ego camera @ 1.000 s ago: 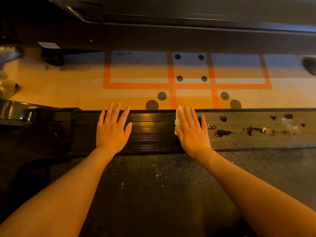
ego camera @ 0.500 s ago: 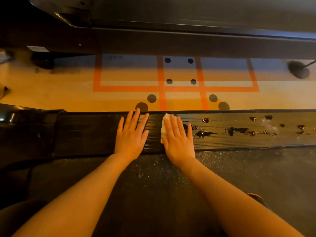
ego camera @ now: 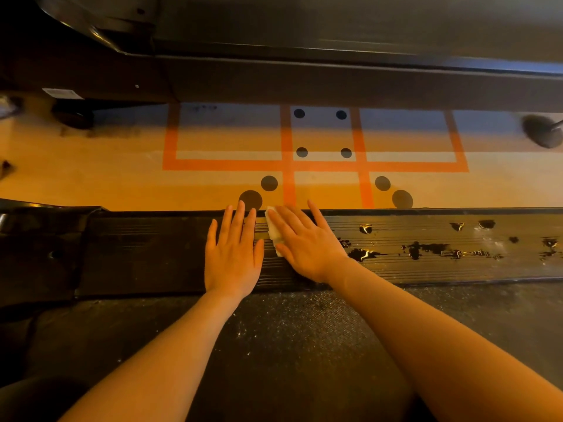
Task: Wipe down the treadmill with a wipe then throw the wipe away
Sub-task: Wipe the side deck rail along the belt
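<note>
Flat and pressing, our right hand (ego camera: 307, 243) has its fingers straight over the wipe (ego camera: 273, 231), pinning it against the ribbed side rail (ego camera: 152, 254) of the treadmill, and only a pale crumpled edge of the wipe peeks out at the left of our fingers. Just beside it, our left hand (ego camera: 233, 257) lies palm down on the same rail, fingers straight and slightly spread, holding nothing; a narrow strip of rail shows between the 2 hands, so they are close but apart. Both forearms reach in from the bottom edge across the dark, speckled running belt (ego camera: 304, 336), which lies nearer to us than the rail. To the right of our right hand, the rail's surface is pocked with dark, glossy chipped patches (ego camera: 426, 249) running off toward the right edge. Beyond the rail we see the tan floor (ego camera: 91, 178), marked with orange tape lines (ego camera: 288, 166) forming boxes, and 8 dark dots (ego camera: 269, 183) scattered around them. Farther back, a long dark machine frame (ego camera: 335, 83) spans the top.
</note>
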Motion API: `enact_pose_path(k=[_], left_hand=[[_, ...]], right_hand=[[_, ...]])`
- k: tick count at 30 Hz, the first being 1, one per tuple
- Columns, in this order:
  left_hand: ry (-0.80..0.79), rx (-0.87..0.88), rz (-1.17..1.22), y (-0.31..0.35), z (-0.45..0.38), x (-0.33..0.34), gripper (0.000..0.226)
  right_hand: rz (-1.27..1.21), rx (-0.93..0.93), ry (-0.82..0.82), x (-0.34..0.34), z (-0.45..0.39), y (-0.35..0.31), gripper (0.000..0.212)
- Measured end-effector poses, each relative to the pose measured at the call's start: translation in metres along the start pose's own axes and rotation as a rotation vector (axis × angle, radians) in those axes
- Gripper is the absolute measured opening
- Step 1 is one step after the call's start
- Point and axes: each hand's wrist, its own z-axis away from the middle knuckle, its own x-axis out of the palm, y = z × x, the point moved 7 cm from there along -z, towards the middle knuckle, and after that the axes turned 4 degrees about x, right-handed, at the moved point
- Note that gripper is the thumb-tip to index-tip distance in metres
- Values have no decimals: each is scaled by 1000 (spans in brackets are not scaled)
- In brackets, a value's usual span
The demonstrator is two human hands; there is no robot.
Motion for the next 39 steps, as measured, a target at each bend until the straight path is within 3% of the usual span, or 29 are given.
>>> enact_pose_path(k=[8, 12, 17, 24, 33, 39], left_hand=[[-22, 2, -5, 1, 0, -4, 64], [-25, -4, -2, 1, 0, -4, 62], [-14, -4, 27, 2, 0, -4, 62], [-38, -12, 19, 3, 0, -6, 64], [-15, -14, 32, 2, 1, -7, 63], [-11, -12, 42, 2, 1, -7, 62]], right_hand=[[-15, 79, 23, 8, 38, 59, 65], [-29, 140, 51, 15, 50, 34, 66], [1, 58, 111, 34, 83, -8, 69], [23, 97, 132, 38, 101, 20, 69], [40, 108, 83, 35, 80, -16, 73], [4, 167, 57, 37, 104, 32, 69]])
